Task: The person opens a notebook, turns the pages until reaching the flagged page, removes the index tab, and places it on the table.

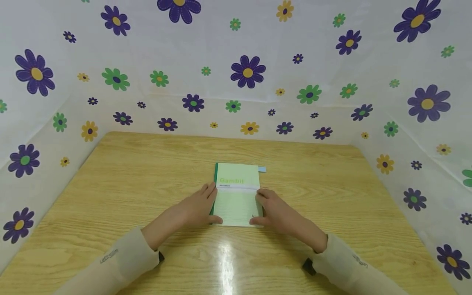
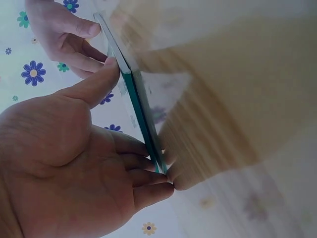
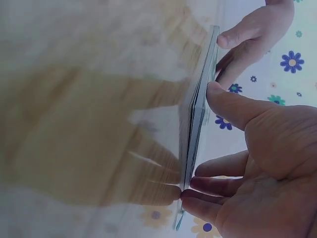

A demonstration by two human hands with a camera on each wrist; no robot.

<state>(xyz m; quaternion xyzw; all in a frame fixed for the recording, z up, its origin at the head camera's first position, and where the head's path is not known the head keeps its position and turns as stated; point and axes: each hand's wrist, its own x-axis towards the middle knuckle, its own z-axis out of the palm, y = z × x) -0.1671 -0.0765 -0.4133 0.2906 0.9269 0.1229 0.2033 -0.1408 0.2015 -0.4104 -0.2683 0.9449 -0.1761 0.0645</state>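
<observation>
A pale green notebook (image 1: 237, 205) with "Gambit" on its cover lies flat on the wooden table, between both hands. Its dark green spine (image 2: 136, 104) faces the left hand, and a light blue tab (image 1: 262, 169) sticks out at its far right corner. The left hand (image 1: 200, 208) rests at the spine side, thumb on the cover near the close corner, fingertips touching the edge. On the opposite side, the right hand (image 1: 275, 211) lies along the page edges (image 3: 198, 106), its thumb on the near right corner. Both palms stay unfolded in the wrist views.
The wood-grain table (image 1: 166, 159) has a glossy, reflective surface. White cloth (image 1: 206, 49) printed with purple, green and yellow flowers encloses the back and both sides. Dark wrist devices (image 1: 309, 266) show under the pale sleeves.
</observation>
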